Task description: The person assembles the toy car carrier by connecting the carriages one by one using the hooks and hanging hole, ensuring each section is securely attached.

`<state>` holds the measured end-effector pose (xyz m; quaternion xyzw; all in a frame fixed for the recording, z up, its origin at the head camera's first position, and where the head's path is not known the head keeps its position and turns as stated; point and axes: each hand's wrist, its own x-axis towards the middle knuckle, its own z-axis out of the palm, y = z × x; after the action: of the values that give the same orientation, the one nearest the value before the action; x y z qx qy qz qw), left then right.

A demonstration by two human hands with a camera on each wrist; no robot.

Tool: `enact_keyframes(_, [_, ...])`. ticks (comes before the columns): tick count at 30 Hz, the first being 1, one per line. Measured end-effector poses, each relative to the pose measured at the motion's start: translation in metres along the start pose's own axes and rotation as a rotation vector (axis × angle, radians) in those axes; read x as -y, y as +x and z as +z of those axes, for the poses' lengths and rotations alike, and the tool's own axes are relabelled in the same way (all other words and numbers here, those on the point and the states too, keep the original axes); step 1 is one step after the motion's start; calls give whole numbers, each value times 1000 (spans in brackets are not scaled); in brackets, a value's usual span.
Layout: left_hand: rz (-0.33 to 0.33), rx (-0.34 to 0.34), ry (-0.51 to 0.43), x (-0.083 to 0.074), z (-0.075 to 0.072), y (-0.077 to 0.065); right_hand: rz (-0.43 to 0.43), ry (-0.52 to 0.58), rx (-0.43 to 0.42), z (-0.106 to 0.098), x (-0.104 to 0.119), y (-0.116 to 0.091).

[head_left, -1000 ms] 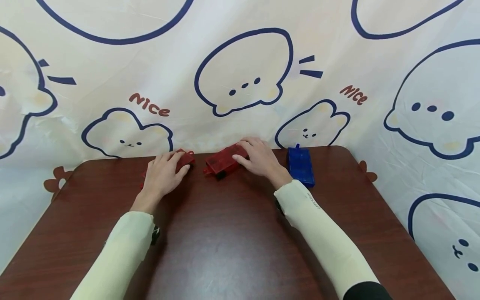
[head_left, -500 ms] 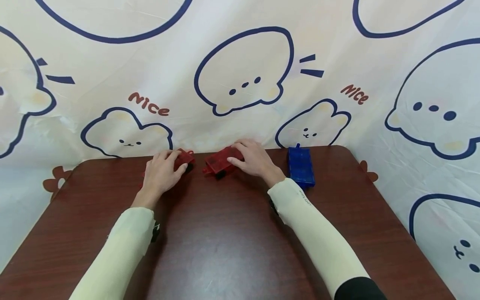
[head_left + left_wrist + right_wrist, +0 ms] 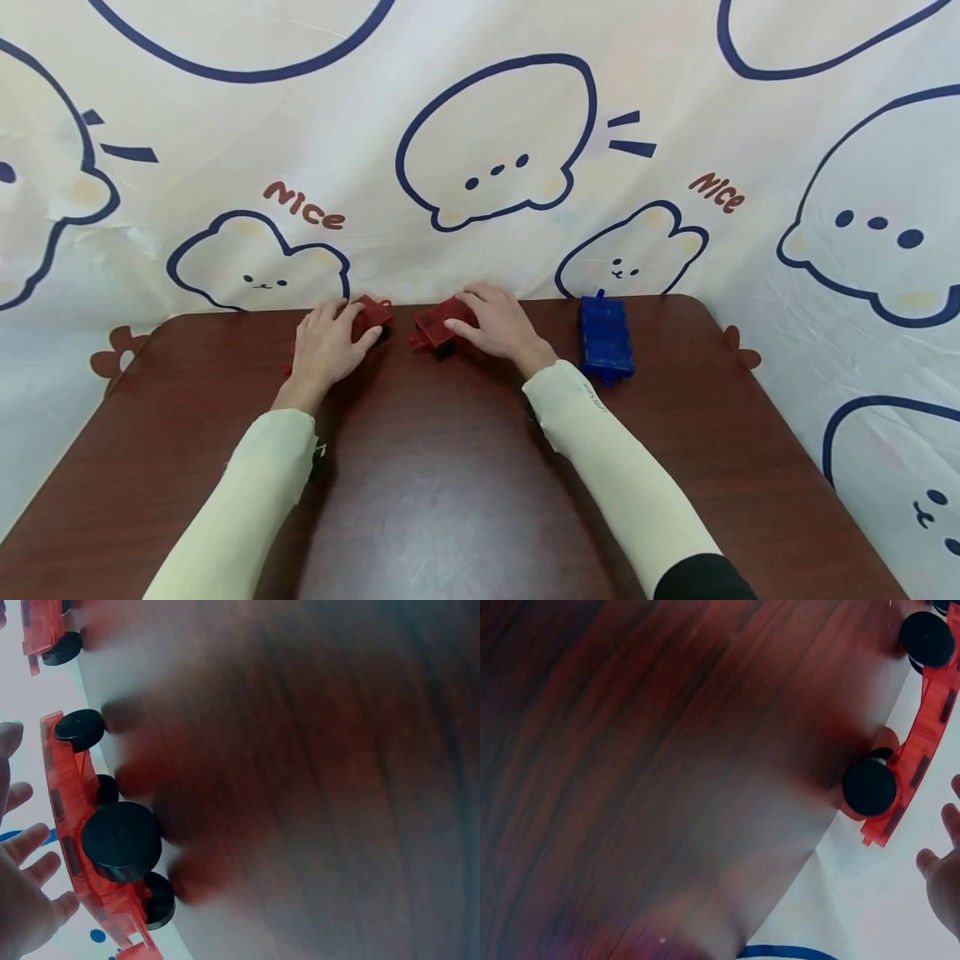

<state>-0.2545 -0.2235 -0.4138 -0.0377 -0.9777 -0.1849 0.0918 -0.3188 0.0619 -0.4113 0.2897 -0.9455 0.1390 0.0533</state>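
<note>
Two red see-through toy train cars with black wheels stand at the table's far edge. My left hand point(image 3: 327, 340) lies over the left red car point(image 3: 372, 317), hiding its middle; its thumb lies along the near side. In the left wrist view the spread fingers point(image 3: 28, 841) are just above that car's top point(image 3: 79, 847). Over the right end of the other red car point(image 3: 433, 327) is my right hand point(image 3: 498, 323), thumb on the near side. The right wrist view has this hand's loose fingertips above the car point(image 3: 911, 765), a gap between.
A blue toy train car point(image 3: 607, 337) stands at the right of the far edge, its small coupling tabs pointing forward and back. Behind the brown table point(image 3: 450, 483) hangs a pale cloth point(image 3: 465, 258) with cartoon outlines.
My right hand has moved left along the right red car, covering more of it and leaving more of the blue one in sight. The left hand has hardly moved.
</note>
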Motion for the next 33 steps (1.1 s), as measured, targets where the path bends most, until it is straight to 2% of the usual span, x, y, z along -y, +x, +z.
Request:
enact_keyframes(6, [-6,-4,9,3,3,0,14,-40,23,4,6,5])
enact_keyframes(11, [-16,50,20,5,3,-1,13,-88,27,5,7,7])
enact_keyframes(23, [-44,93,28,15,5,-2,-25,-111,69,16,10,15])
enact_keyframes(33, [-44,120,40,17,6,-1,7,-121,136,20,8,18])
